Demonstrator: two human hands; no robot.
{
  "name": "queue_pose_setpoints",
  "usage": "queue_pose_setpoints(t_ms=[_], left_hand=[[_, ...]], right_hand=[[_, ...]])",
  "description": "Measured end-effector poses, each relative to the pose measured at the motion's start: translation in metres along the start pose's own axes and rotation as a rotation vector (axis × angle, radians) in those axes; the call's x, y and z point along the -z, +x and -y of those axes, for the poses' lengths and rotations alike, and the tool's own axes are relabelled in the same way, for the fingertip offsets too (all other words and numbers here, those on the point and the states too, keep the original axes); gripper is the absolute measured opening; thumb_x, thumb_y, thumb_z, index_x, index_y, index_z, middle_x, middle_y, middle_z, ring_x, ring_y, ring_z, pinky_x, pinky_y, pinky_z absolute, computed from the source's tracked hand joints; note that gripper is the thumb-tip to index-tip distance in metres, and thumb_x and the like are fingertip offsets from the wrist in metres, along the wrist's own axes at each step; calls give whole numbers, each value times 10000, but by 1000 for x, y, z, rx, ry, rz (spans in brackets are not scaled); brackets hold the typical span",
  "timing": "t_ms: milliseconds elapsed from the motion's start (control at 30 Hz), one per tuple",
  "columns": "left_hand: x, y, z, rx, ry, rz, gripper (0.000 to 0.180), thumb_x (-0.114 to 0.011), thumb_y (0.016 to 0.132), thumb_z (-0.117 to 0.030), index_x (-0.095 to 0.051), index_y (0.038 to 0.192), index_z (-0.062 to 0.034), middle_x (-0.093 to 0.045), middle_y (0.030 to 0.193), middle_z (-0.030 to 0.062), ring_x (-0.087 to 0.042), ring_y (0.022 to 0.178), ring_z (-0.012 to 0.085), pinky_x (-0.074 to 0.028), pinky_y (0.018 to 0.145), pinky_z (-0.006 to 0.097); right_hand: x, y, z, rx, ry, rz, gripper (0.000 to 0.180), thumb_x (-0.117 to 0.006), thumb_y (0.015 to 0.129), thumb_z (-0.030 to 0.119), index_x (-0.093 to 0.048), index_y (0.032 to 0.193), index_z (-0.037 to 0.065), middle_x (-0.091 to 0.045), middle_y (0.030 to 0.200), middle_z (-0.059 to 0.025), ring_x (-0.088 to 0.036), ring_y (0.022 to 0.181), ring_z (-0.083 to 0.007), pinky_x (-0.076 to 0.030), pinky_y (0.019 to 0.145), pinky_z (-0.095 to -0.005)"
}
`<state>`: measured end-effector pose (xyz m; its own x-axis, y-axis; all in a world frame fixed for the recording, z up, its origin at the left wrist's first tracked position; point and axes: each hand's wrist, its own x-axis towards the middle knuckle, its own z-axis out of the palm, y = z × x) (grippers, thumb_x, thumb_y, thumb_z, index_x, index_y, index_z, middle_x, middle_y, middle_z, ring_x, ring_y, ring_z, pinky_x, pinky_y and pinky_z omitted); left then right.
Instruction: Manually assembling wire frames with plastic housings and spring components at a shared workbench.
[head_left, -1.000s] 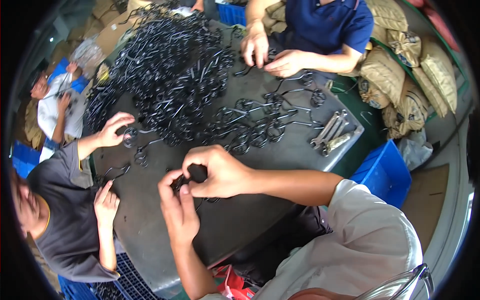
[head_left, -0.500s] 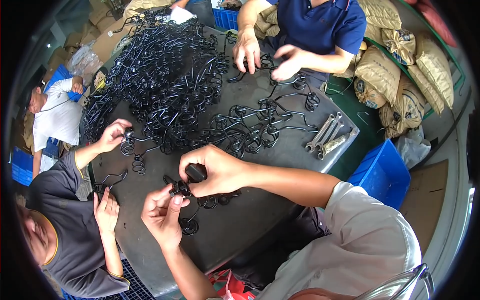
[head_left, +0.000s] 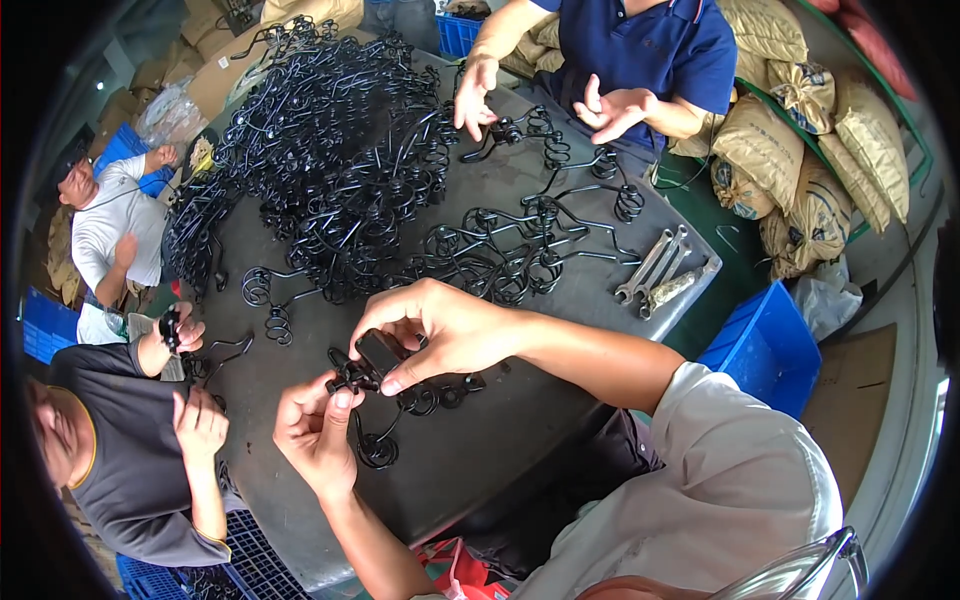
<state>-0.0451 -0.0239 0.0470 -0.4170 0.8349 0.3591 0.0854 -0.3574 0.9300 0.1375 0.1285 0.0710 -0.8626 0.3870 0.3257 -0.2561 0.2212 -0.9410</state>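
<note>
Black part [head_left: 350,374] between left fingers [head_left: 337,415]

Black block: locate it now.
In the head view, the black block is left of centre, in the grip of the right hand, above and right of the left hand.

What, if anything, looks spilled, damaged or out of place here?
Nothing clearly stands out. The black coiled parts lie tangled, but heaped on the table; the wrenches lie together near its edge. No spill or break is visible.
</note>
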Motion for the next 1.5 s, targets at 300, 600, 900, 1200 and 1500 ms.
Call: queue_pose_setpoints(t_ms=[300,600,900,1200,1500], left_hand=[[-7,-7,-2,-94,132,-52,207,-760,854,46,-670,1038,16,-668,880,23,-558,722,64,-446,668,192],[-9,-3,-1,-56,-91,1,231,-738,856,87,-632,1054,34,-723,951,157,-727,846,199,-615,789,316],[-9,-4,11,5,-83,11,233,-780,822,83,-696,1035,38,-724,972,122,-699,851,146,-585,775,265],[-6,-2,9,-25,148,-31,275,-779,811,106,-746,1070,20,-734,967,101,-674,831,107,-556,739,232],[10,3,10,-34,108,-143,275,-764,818,111,-726,1081,40,-736,907,98,-696,779,140,-567,731,247]], right_hand=[[-1,1,-10,-20,392,-48,469,-841,775,-40,-638,1188,53,-641,923,16,-610,831,-67,-527,746,-256],[3,0,-2,-36,399,-96,436,-761,815,-103,-604,1208,1,-641,1082,-46,-645,943,-114,-548,833,-274],[-3,2,-7,193,97,-131,430,-828,811,29,-671,1210,37,-694,983,-22,-628,932,-76,-465,751,-230],[-4,1,-6,-10,-44,-179,421,-826,812,13,-659,1197,58,-692,1043,-33,-642,917,-77,-507,697,-224],[-10,3,-10,1,-66,-201,372,-717,869,-81,-624,1215,20,-710,1086,-63,-675,969,-104,-574,860,-276]])
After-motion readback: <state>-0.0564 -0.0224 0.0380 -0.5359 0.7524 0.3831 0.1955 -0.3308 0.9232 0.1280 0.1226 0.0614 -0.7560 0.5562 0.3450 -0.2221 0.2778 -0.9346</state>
